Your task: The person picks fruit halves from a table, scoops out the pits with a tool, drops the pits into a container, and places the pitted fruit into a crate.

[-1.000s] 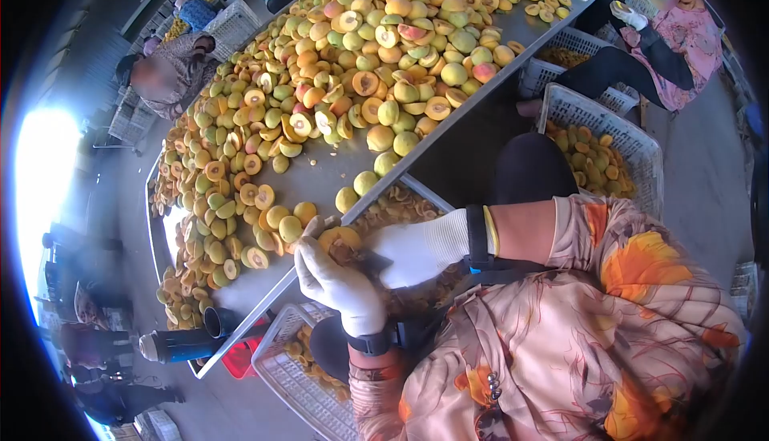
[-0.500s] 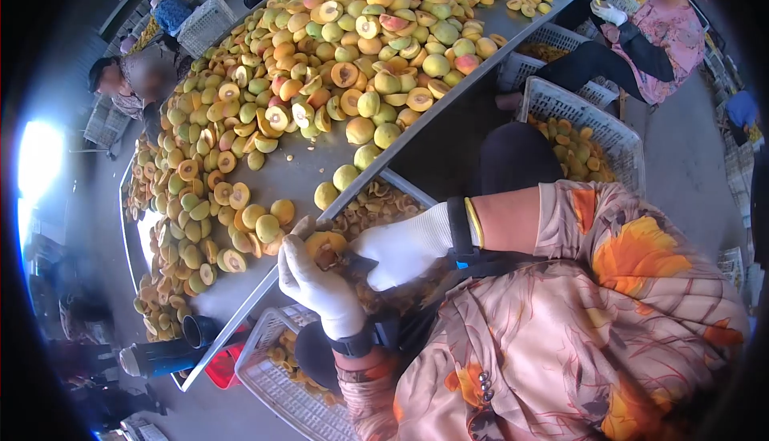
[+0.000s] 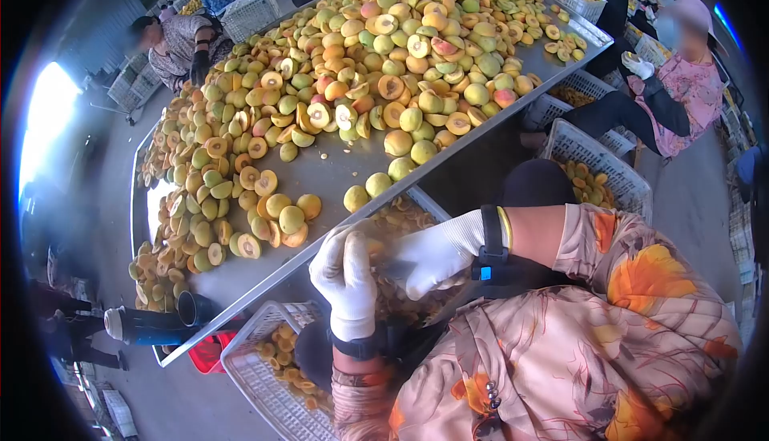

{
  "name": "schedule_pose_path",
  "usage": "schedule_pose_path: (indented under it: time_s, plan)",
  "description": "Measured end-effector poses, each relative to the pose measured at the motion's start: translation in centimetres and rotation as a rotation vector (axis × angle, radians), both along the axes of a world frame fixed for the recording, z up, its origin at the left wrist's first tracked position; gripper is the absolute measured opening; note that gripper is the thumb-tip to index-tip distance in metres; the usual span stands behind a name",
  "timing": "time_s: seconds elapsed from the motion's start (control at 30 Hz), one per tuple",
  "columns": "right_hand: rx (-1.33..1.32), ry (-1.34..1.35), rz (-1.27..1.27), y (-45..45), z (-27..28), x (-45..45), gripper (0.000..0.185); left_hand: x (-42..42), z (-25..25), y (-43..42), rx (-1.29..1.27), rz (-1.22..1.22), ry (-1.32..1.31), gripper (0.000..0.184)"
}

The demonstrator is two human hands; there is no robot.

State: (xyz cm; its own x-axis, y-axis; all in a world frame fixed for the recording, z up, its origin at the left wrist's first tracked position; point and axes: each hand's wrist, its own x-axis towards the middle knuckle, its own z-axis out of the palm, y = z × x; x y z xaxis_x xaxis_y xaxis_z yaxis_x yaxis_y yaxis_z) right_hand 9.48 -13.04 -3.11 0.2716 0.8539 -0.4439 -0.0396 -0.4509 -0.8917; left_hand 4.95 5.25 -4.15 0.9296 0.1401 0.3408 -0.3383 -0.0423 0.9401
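Note:
My left hand, in a white glove, is raised with its fingers curled around a peach half, mostly hidden and blurred. My right hand, also gloved in white, points at this peach half from the right. Its fingers are bent in and smeared by motion, so what they hold cannot be made out. Both hands are just off the near edge of a metal table heaped with whole and halved peaches. Beneath them sits a crate of brownish fruit scraps.
A white crate of peach halves stands at lower left, with a red container beside it. Another crate stands right of my knee. Co-workers sit at the right and far left. A dark blue cylinder lies by the table corner.
My view has shifted, so the table sits lower and further right. My left hand has turned, its fingers now covering most of the peach half. My right fingers have moved in against it.

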Motion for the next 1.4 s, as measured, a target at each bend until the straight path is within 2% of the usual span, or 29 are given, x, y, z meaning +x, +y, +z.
schedule_pose_path:
  time_s: [0.07, 0.17, 0.2, 0.37, 0.43, 0.47, 0.57, 0.7, 0.73, 0.8, 0.83, 0.9, 0.93, 1.0, 1.03, 1.07, 1.1, 1.13, 1.17, 1.2, 1.23, 1.27, 1.3, 1.37, 1.4]
  plan:
    - [0.045, 0.039, -0.052, -0.5, 0.0, -0.6, 0.015, -0.2, 0.9, -0.9, -0.056, -0.014, 0.017, 0.037]
    - [0.13, 0.505, -0.002, -1.4, 0.3, -1.2, 0.017, -1.1, 2.0, -2.0, -0.292, -0.022, 0.192, 0.039]
    - [0.173, 0.421, -0.09, -1.4, 0.5, -2.0, 0.023, -0.9, 2.1, -2.4, -0.296, 0.019, 0.136, 0.041]
    - [0.217, 0.531, -0.027, -2.7, 2.9, -2.3, 0.017, -1.4, 3.8, -2.7, -0.206, -0.104, 0.104, 0.041]
    - [0.228, 0.593, -0.006, -3.2, 2.1, -2.2, 0.013, -1.6, 4.2, -2.9, -0.067, -0.137, -0.004, 0.041]
    - [0.211, 0.523, -0.029, -3.3, 3.8, -3.0, 0.02, -1.5, 4.3, -2.6, 0.041, -0.151, -0.043, 0.041]
    - [0.307, 0.645, 0.007, -3.5, 2.9, -3.3, 0.017, -1.9, 5.1, -3.1, 0.044, -0.123, -0.084, 0.04]
    - [0.34, 0.702, 0.024, -4.2, 3.8, -3.8, 0.014, -2.8, 5.0, -5.1, -0.278, -0.091, -0.065, 0.042]
    - [0.344, 0.727, 0.008, -4.1, 3.9, -4.0, 0.014, -3.3, 5.4, -4.5, -0.494, -0.164, 0.16, 0.047]
    - [0.407, 0.72, 0.053, -4.2, 4.1, -4.0, 0.014, -4.6, 8.0, -6.3, -0.367, -0.031, 0.015, 0.043]
    - [0.436, 0.727, 0.079, -4.1, 4.1, -4.1, 0.014, -4.5, 7.8, -6.1, -0.389, 0.016, 0.047, 0.038]
    - [0.441, 0.555, 0.135, -3.8, 4.4, -4.2, 0.015, -4.0, 5.4, -4.1, -0.631, 0.175, 0.176, 0.031]
    - [0.431, 0.425, 0.137, -3.7, 4.7, -4.2, 0.016, -4.3, 4.6, -2.3, -0.643, 0.243, 0.166, 0.029]
    - [0.512, 0.09, 0.136, -3.1, 3.8, -3.9, 0.02, -6.4, 3.1, 2.6, -0.452, 0.265, 0.152, 0.03]
    - [0.499, -0.115, 0.061, -3.0, 3.7, -4.3, 0.021, -8.1, 3.1, 4.9, -0.414, 0.3, 0.17, 0.039]
    - [0.484, -0.329, -0.018, -3.1, 4.3, -4.6, 0.022, -9.8, 1.7, 7.7, -0.242, 0.433, 0.176, 0.038]
    - [0.47, -0.553, -0.101, -2.9, 4.4, -4.4, 0.023, -10.7, 1.0, 10.2, -0.022, 0.511, 0.249, 0.036]
    - [0.588, -0.513, -0.249, -2.4, 1.8, -4.9, 0.027, -11.6, 0.2, 12.7, 0.198, 0.589, 0.326, 0.035]
    - [0.535, -0.608, -0.287, -1.8, -0.6, -4.7, 0.026, -12.3, 0.1, 14.3, 0.461, 0.615, 0.496, 0.033]
    - [0.115, -0.838, -0.154, -1.3, -4.1, -4.0, 0.025, -12.5, -0.7, 15.3, 0.941, 0.733, 0.415, 0.031]
    - [-0.305, -0.688, 0.109, -1.7, -4.1, -2.7, 0.029, -12.2, -1.1, 15.5, 0.888, 0.731, 0.405, 0.03]
    - [-0.46, -0.731, 0.316, -2.0, -8.0, -1.7, 0.033, -10.6, -1.0, 15.7, 0.832, 0.73, 0.381, 0.03]
    - [-0.448, -0.604, 0.18, -2.2, -10.1, -1.5, 0.035, -8.6, -0.7, 15.9, 0.776, 0.73, 0.351, 0.03]
    - [-0.403, -0.627, 0.083, -1.8, -8.2, -1.6, 0.036, -4.0, -1.5, 16.0, 0.854, 0.632, 0.321, 0.04]
    - [-0.375, -0.524, 0.08, -1.4, -6.0, -1.2, 0.037, -1.3, -1.5, 15.3, 0.916, 0.563, 0.267, 0.045]
